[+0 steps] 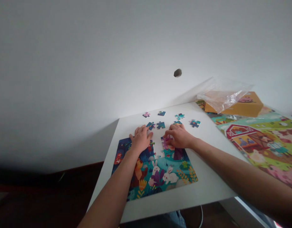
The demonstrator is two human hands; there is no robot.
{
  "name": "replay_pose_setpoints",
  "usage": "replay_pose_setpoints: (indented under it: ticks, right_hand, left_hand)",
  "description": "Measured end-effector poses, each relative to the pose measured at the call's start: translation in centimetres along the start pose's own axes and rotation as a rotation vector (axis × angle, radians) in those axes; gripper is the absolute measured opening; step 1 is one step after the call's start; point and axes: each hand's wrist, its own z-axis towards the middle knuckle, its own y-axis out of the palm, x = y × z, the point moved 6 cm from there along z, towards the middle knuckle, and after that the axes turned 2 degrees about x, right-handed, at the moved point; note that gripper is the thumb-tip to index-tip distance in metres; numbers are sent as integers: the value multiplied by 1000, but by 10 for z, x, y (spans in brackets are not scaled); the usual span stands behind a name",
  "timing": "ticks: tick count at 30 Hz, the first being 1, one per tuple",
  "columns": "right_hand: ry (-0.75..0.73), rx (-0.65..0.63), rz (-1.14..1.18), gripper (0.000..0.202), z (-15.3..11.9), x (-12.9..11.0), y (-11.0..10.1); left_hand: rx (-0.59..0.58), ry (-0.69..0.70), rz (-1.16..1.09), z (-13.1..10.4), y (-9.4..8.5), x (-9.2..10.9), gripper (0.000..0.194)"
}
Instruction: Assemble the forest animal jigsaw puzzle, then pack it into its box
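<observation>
A partly joined jigsaw puzzle (157, 186) with rabbits, plants and a dark blue edge lies on the white table. My left hand (141, 138) rests on its upper left part, fingers spread and pointing away from me. On the upper right side, my right hand (179, 136) has its fingers curled, with thumb and fingertips on a pink and purple puzzle piece (167, 138). Between the hands is a gap in the picture where the white table shows. Just beyond my fingers lie loose puzzle pieces (161, 125), some partly covered by the hands.
More loose pieces, including a teal one (179, 116) and a blue one (195, 123), lie toward the wall. At right, a farm-scene puzzle (257, 139) covers the table, bearing a yellow box (251, 106) and a clear plastic bag (225, 95). The wall (112, 63) borders the far edge.
</observation>
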Motion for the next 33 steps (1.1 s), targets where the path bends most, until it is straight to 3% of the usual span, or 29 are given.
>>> replay_pose_setpoints:
  ticks: [5, 7, 9, 13, 18, 23, 27, 33]
  right_hand:
    - [-94, 50, -18, 33, 2, -1, -1]
    - [-112, 66, -42, 47, 5, 1, 2]
    - [-109, 61, -63, 54, 9, 5, 6]
    - [-58, 105, -81, 41, 15, 13, 5]
    - [33, 184, -109, 34, 16, 31, -5]
    - [58, 157, -83, 31, 17, 44, -9]
    - [118, 177, -14, 45, 17, 54, -12]
    - [129, 236, 392, 38, 12, 62, -18]
  left_hand:
    - [140, -87, -33, 19, -8, 1, 29]
    - [195, -50, -42, 22, -9, 2, 19]
    - [214, 21, -67, 23, -8, 3, 20]
    - [146, 203, -117, 19, -5, 12, 28]
    - [-24, 452, -136, 1, 4, 40, 29]
    - [-54, 490, -182, -6, 7, 47, 34]
    - [-48, 472, -198, -5, 6, 44, 38]
    - [-67, 478, -211, -9, 2, 48, 40]
